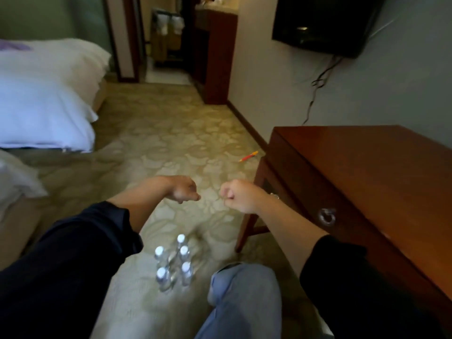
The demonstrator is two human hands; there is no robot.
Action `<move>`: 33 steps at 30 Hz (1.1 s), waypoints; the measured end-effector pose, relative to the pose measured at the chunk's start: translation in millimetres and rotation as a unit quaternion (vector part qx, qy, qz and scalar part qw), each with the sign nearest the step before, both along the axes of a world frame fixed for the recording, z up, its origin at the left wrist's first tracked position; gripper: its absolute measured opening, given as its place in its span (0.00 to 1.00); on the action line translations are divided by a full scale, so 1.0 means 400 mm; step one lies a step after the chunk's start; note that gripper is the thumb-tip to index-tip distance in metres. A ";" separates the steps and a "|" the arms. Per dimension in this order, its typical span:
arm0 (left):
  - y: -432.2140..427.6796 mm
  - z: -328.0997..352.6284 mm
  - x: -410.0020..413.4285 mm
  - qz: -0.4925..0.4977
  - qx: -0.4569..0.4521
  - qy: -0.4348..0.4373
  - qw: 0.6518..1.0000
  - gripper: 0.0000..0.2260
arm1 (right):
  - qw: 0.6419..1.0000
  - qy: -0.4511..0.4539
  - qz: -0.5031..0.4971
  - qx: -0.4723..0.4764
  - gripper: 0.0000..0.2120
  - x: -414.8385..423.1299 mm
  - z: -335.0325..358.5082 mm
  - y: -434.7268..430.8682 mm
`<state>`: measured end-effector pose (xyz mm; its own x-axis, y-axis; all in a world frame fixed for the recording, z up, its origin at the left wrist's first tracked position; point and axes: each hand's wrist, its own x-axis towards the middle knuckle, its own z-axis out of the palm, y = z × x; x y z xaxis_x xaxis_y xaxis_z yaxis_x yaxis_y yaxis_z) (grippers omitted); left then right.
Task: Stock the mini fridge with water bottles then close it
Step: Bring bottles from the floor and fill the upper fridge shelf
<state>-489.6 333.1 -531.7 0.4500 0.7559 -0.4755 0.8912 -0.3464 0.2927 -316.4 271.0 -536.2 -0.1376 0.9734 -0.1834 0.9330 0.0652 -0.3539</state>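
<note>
Several clear water bottles (174, 263) with white caps stand upright in a tight cluster on the patterned carpet, low in the middle of the view. My left hand (184, 190) and my right hand (236, 195) are held out in front of me as closed fists, knuckles facing each other, a short gap between them. Both hands hover well above the bottles and hold nothing. No mini fridge is visible in this view.
A wooden desk (367, 172) with a ring-pull drawer handle (327, 216) stands at the right. White beds (46, 99) fill the left. A red pencil (249, 156) lies on the carpet. A wall television (322, 23) hangs above. My knee (244, 289) is beside the bottles.
</note>
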 end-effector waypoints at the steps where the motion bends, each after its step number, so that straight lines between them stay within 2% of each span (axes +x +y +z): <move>1: 0.013 -0.031 -0.024 0.013 -0.010 0.004 1.000 0.19 | 1.000 0.004 0.008 -0.016 0.10 -0.019 -0.041 0.020; 5: 0.063 -0.181 -0.112 0.055 -0.043 0.032 0.997 0.19 | 0.997 0.021 0.030 -0.072 0.08 -0.079 -0.193 0.091; 9: 0.102 -0.339 -0.164 0.087 -0.068 0.015 0.994 0.18 | 0.993 0.024 0.040 -0.108 0.05 -0.101 -0.334 0.149; 11: 0.115 -0.410 -0.171 0.102 -0.076 0.002 0.992 0.17 | 0.991 0.035 0.031 -0.123 0.07 -0.103 -0.404 0.175; 13: 0.122 -0.477 -0.169 0.117 -0.086 -0.007 0.989 0.17 | 0.990 0.053 0.013 -0.130 0.02 -0.102 -0.476 0.197; 16: 0.129 -0.570 -0.165 0.135 -0.104 -0.015 0.985 0.18 | 0.986 0.068 -0.026 -0.152 0.02 -0.104 -0.578 0.223; 21: 0.139 -0.700 -0.150 0.156 -0.140 -0.022 0.978 0.17 | 0.976 0.065 -0.064 -0.196 0.06 -0.106 -0.738 0.250; 24: 0.140 -0.766 -0.141 0.159 -0.165 -0.021 0.973 0.18 | 0.968 0.060 -0.075 -0.231 0.15 -0.129 -0.823 0.259; 25: 0.140 -0.788 -0.138 0.159 -0.175 -0.023 0.971 0.17 | 0.966 0.061 -0.076 -0.239 0.16 -0.142 -0.849 0.261; 28: 0.141 -0.845 -0.139 0.174 -0.198 -0.028 0.964 0.15 | 0.963 0.058 -0.082 -0.251 0.03 -0.189 -0.918 0.253; 30: 0.146 -0.870 -0.143 0.180 -0.202 -0.024 0.963 0.16 | 0.962 0.042 -0.079 -0.257 0.12 -0.218 -0.958 0.244; 33: 0.160 -0.911 -0.154 0.182 -0.212 -0.015 0.960 0.18 | 0.966 -0.010 -0.057 -0.253 0.17 -0.236 -1.019 0.246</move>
